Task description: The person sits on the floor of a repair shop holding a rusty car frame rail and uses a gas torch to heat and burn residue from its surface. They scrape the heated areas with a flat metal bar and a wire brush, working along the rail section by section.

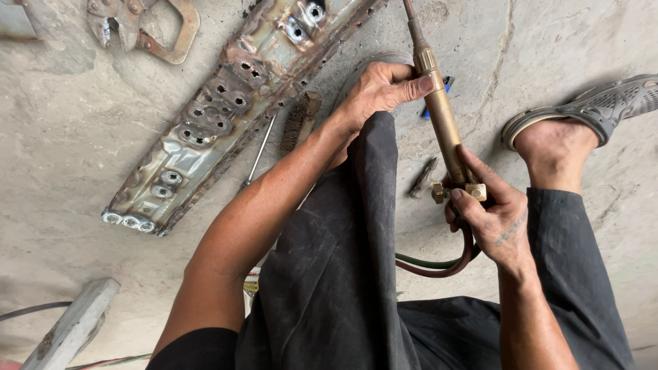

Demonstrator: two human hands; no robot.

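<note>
Dark trousers point(343, 274) fill the bottom of the frame, knee up between both arms. Right hand point(490, 216) is closed around the base of the brass torch point(442, 123), thumb and fingers at the valve knobs where the hoses point(439, 266) enter, placed to adjust them. Left hand point(380, 85) pinches the upper barrel at centre top, steadying it. Upper left on the concrete floor point(68, 137) lies a rusted, perforated metal panel point(226, 103), with a wire brush point(299, 122) beside it and locking pliers point(147, 27) above.

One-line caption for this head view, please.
Left hand and right hand hold a brass gas torch above a concrete floor, beside a perforated metal panel.
</note>
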